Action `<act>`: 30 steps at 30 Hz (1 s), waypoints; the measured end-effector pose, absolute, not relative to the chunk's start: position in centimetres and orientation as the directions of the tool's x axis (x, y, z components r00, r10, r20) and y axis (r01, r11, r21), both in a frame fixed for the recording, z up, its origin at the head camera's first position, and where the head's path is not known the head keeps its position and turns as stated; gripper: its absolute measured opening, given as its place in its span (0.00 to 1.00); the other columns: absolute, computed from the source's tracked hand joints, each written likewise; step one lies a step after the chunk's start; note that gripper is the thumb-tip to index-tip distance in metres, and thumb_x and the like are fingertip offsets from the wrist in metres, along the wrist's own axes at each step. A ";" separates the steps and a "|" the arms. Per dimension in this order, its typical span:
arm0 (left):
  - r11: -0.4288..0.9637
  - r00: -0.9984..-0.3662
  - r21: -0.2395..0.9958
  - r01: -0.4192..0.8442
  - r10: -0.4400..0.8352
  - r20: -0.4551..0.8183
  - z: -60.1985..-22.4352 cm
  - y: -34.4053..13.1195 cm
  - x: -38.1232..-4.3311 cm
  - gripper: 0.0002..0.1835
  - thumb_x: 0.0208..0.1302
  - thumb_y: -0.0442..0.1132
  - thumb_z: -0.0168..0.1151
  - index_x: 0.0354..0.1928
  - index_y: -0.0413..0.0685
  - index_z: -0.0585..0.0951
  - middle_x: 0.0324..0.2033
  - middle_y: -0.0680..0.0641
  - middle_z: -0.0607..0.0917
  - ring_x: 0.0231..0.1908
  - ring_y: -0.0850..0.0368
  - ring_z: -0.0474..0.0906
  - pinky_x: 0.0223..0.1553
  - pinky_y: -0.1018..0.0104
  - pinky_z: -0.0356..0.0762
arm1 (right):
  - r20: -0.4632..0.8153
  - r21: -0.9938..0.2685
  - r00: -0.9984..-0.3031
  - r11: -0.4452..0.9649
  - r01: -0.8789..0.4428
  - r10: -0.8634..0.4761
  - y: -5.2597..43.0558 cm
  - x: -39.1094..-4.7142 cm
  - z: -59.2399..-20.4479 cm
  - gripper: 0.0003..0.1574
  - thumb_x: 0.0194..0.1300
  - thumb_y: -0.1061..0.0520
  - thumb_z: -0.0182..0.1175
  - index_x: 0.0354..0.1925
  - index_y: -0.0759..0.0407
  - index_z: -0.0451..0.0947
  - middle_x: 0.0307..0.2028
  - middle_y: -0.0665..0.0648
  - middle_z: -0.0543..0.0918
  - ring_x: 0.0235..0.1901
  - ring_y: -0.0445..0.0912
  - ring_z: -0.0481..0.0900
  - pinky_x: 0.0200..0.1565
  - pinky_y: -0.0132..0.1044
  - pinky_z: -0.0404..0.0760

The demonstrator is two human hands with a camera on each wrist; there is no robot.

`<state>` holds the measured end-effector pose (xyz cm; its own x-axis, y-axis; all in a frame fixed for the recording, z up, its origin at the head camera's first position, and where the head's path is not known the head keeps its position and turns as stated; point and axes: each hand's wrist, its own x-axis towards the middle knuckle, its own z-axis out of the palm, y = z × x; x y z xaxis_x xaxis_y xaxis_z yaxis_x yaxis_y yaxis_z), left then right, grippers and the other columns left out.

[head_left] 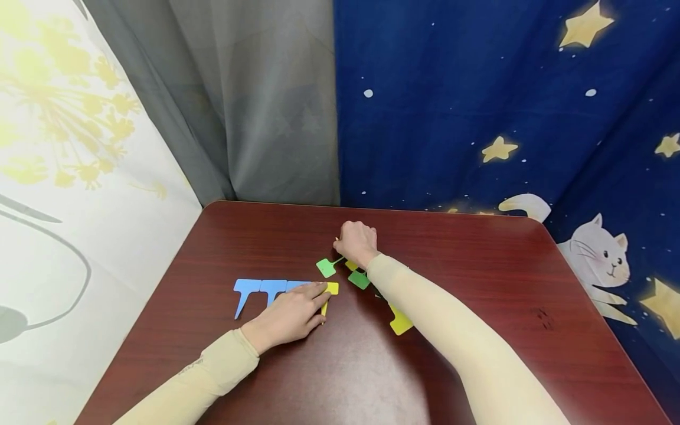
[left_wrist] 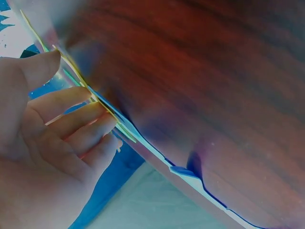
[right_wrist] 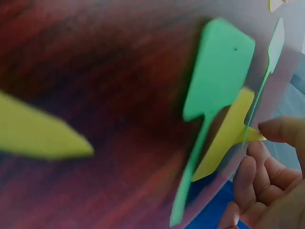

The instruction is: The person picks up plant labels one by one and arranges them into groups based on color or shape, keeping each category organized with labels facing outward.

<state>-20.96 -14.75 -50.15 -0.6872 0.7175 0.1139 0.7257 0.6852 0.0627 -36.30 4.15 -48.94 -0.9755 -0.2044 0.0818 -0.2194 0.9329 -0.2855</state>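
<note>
My left hand (head_left: pixel 294 310) rests on the table with its fingers extended over a yellow T-shaped plant label (head_left: pixel 333 288). That label lies at the right end of a row of blue plant labels (head_left: pixel 247 285), partly covered by the hand. Farther back, my right hand (head_left: pixel 358 241) pinches the pointed stem of another yellow plant label (right_wrist: pixel 224 138) between thumb and finger. One green plant label (head_left: pixel 326 268) lies left of this hand, its thin stem reaching toward the fingers. A second green label (head_left: pixel 359 280) lies nearer, close to the right sleeve.
Another yellow label (head_left: pixel 401 323) shows partly from under the right forearm. The reddish-brown tabletop (head_left: pixel 478 260) has a grey curtain (head_left: pixel 276 118) and a blue star-patterned curtain (head_left: pixel 425 118) along its far edge. A white patterned cloth (head_left: pixel 106 248) hangs on the left.
</note>
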 end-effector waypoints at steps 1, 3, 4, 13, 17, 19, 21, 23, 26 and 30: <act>0.686 -0.689 0.066 0.724 0.717 0.108 -50.1 -14.7 -21.0 0.27 0.70 0.50 0.63 0.64 0.41 0.79 0.66 0.39 0.75 0.65 0.44 0.72 0.61 0.52 0.74 | 0.098 -0.289 -0.973 0.930 -0.229 -0.209 4.2 -36.3 -48.8 0.24 0.63 0.48 0.66 0.13 0.51 0.76 0.12 0.50 0.75 0.19 0.47 0.74 0.36 0.46 0.71; 0.687 -0.691 0.071 0.723 0.716 0.101 -50.1 -14.7 -21.0 0.27 0.70 0.51 0.63 0.64 0.42 0.79 0.66 0.39 0.75 0.65 0.44 0.73 0.60 0.52 0.75 | 0.136 -0.288 -0.966 0.924 -0.252 -0.221 4.3 -36.4 -48.6 0.25 0.64 0.48 0.66 0.12 0.50 0.75 0.11 0.49 0.74 0.18 0.47 0.73 0.36 0.45 0.70; 0.688 -0.692 0.074 0.722 0.716 0.097 -50.1 -14.7 -21.0 0.28 0.69 0.51 0.64 0.64 0.42 0.79 0.66 0.39 0.75 0.65 0.44 0.73 0.60 0.52 0.76 | 0.155 -0.284 -0.961 0.922 -0.264 -0.228 4.4 -36.5 -48.4 0.25 0.64 0.48 0.65 0.12 0.50 0.74 0.11 0.49 0.73 0.17 0.46 0.73 0.36 0.45 0.69; 0.691 -0.696 0.083 0.718 0.715 0.067 -49.6 -14.7 -21.0 0.30 0.67 0.53 0.66 0.64 0.42 0.79 0.66 0.39 0.75 0.65 0.45 0.73 0.59 0.52 0.76 | 0.272 -0.210 -0.885 0.875 -0.437 -0.377 5.4 -36.0 -46.7 0.16 0.66 0.52 0.61 0.21 0.48 0.75 0.16 0.45 0.72 0.16 0.42 0.69 0.20 0.37 0.69; 0.688 -0.693 0.077 0.721 0.717 0.073 -49.6 -14.6 -21.1 0.30 0.67 0.52 0.67 0.64 0.42 0.79 0.66 0.39 0.75 0.65 0.45 0.73 0.59 0.52 0.76 | 0.314 -0.160 -0.839 0.847 -0.508 -0.444 6.0 -35.4 -45.8 0.06 0.67 0.52 0.60 0.31 0.47 0.77 0.20 0.44 0.76 0.17 0.40 0.71 0.18 0.34 0.71; 0.685 -0.689 0.072 0.725 0.721 0.074 -49.5 -14.5 -21.0 0.30 0.67 0.52 0.67 0.64 0.42 0.79 0.66 0.39 0.75 0.65 0.45 0.73 0.59 0.52 0.76 | 0.329 -0.155 -0.812 0.821 -0.549 -0.482 6.5 -34.9 -45.5 0.05 0.68 0.53 0.60 0.33 0.48 0.77 0.20 0.44 0.76 0.16 0.40 0.71 0.18 0.34 0.71; 0.681 -0.684 0.067 0.729 0.726 0.073 -49.5 -14.4 -21.0 0.29 0.67 0.52 0.67 0.64 0.41 0.79 0.65 0.38 0.75 0.64 0.44 0.74 0.59 0.52 0.77 | 0.343 -0.150 -0.780 0.789 -0.596 -0.523 7.1 -34.3 -45.4 0.05 0.68 0.54 0.58 0.33 0.48 0.75 0.19 0.43 0.74 0.16 0.39 0.70 0.17 0.34 0.70; 0.677 -0.679 0.059 0.734 0.731 0.068 -49.4 -14.3 -21.0 0.29 0.67 0.52 0.67 0.63 0.41 0.79 0.65 0.38 0.76 0.63 0.44 0.74 0.58 0.52 0.78 | 0.366 -0.154 -0.742 0.750 -0.643 -0.561 7.7 -33.6 -45.5 0.04 0.69 0.55 0.58 0.34 0.49 0.75 0.18 0.43 0.74 0.15 0.38 0.69 0.17 0.33 0.69; 0.678 -0.680 0.054 0.733 0.731 0.057 -49.4 -14.3 -21.1 0.30 0.67 0.53 0.67 0.64 0.42 0.79 0.65 0.38 0.76 0.63 0.44 0.75 0.57 0.52 0.78 | 0.404 -0.180 -0.694 0.692 -0.699 -0.596 8.4 -32.5 -45.6 0.03 0.69 0.56 0.57 0.35 0.50 0.76 0.20 0.42 0.75 0.15 0.37 0.68 0.18 0.31 0.69; 0.687 -0.690 0.064 0.724 0.723 0.040 -49.2 -14.4 -21.1 0.30 0.67 0.53 0.67 0.64 0.42 0.79 0.65 0.38 0.76 0.64 0.45 0.74 0.57 0.53 0.78 | 0.441 -0.230 -0.644 0.615 -0.754 -0.625 8.9 -30.9 -45.7 0.02 0.69 0.57 0.58 0.36 0.50 0.76 0.22 0.40 0.77 0.15 0.35 0.68 0.19 0.29 0.70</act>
<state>-21.13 -14.37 -49.19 -0.6898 0.7229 0.0405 0.7238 0.6871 0.0637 -30.87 8.91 -45.66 -0.6441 -0.6251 0.4409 -0.7542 0.6151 -0.2298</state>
